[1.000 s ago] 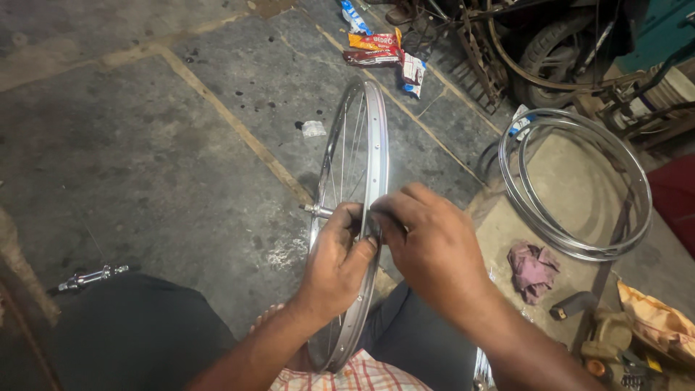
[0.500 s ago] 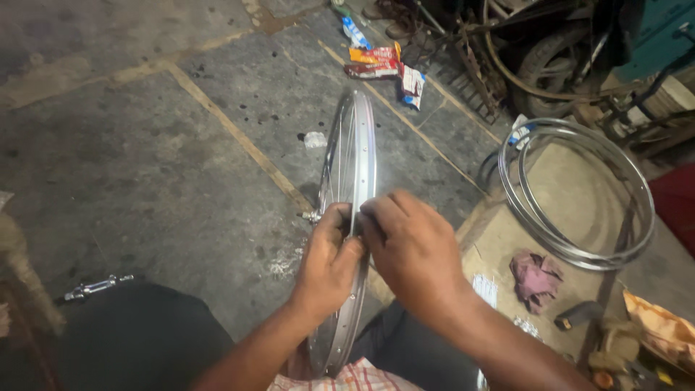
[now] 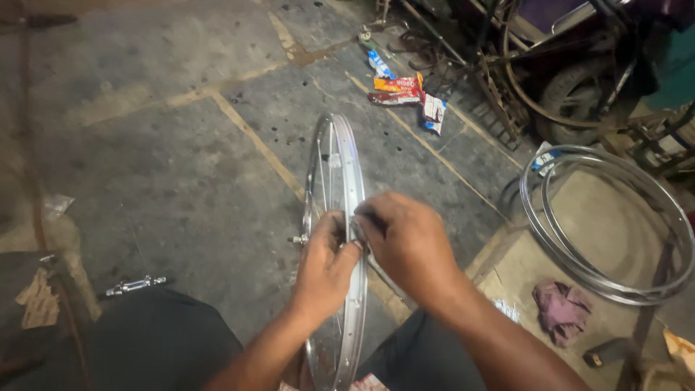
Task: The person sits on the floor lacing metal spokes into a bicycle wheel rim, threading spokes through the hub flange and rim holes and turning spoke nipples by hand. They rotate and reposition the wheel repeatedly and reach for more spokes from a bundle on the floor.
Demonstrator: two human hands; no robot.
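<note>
You hold the spoked wheel rim (image 3: 337, 217) upright between your knees on the floor (image 3: 166, 145), left hand (image 3: 327, 271) gripping its edge, right hand (image 3: 409, 242) pinching something small at the rim, so spoke work looks midway, with spare rims (image 3: 608, 217) untouched.

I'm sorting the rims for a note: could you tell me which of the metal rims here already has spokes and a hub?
The upright rim held between both hands: thin spokes and an axle stub show. The stacked rims lying flat at right are bare hoops.
</note>
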